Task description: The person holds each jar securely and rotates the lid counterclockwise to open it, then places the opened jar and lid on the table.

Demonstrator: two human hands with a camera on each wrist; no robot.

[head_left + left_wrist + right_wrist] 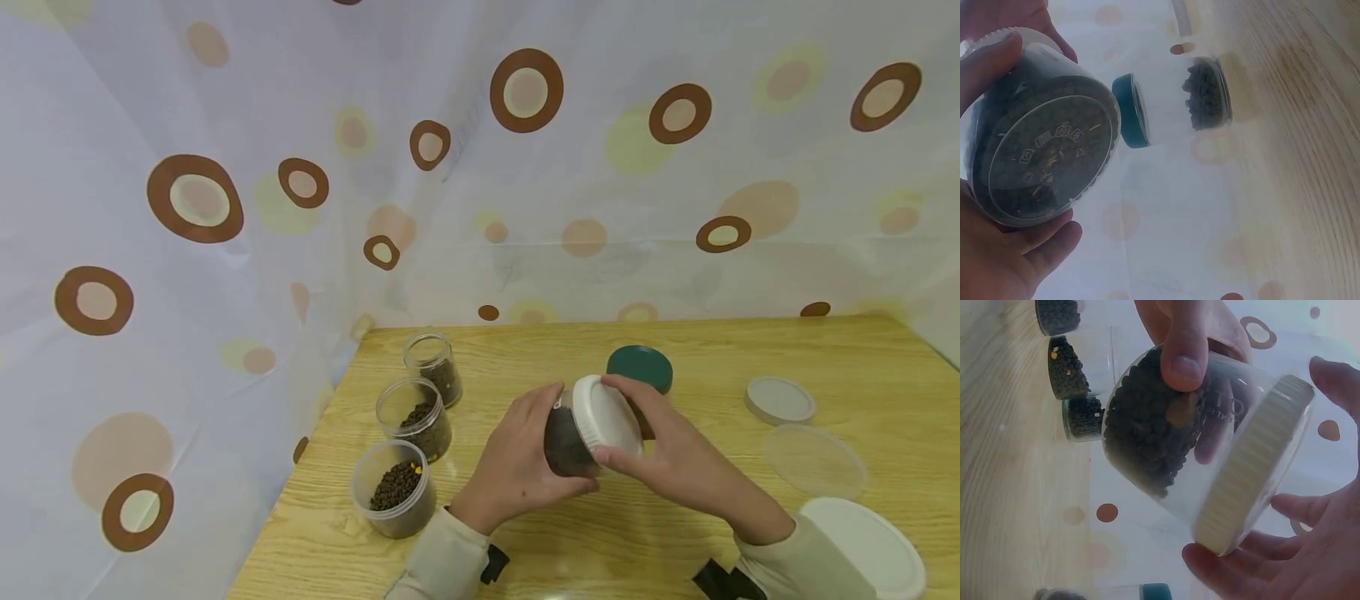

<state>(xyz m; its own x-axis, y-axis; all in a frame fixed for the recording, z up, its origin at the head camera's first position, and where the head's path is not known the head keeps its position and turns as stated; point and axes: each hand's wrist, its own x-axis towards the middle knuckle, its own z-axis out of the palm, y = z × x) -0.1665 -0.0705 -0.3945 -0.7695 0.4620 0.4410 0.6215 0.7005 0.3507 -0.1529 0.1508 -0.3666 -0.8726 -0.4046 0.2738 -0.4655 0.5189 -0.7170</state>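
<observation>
A clear jar point(564, 446), part filled with dark brown pellets, is held tilted off the table in my left hand point(516, 462). The left thumb presses across its side in the right wrist view. Its ribbed white lid point(611, 417) sits on the mouth and faces right. My right hand point(675, 458) grips that lid by the rim, thumb on the near edge and fingers at the far side. In the left wrist view the jar's round base point(1047, 153) faces the camera, with pellets showing through.
Three open jars of pellets, near point(393, 492), middle point(431, 437) and far point(444, 383), line the table's left side. Behind the hands stands a jar with a green lid point(640, 367). Loose lids lie at right: a small whitish lid point(780, 400), a translucent lid point(815, 460), a larger white lid point(870, 542).
</observation>
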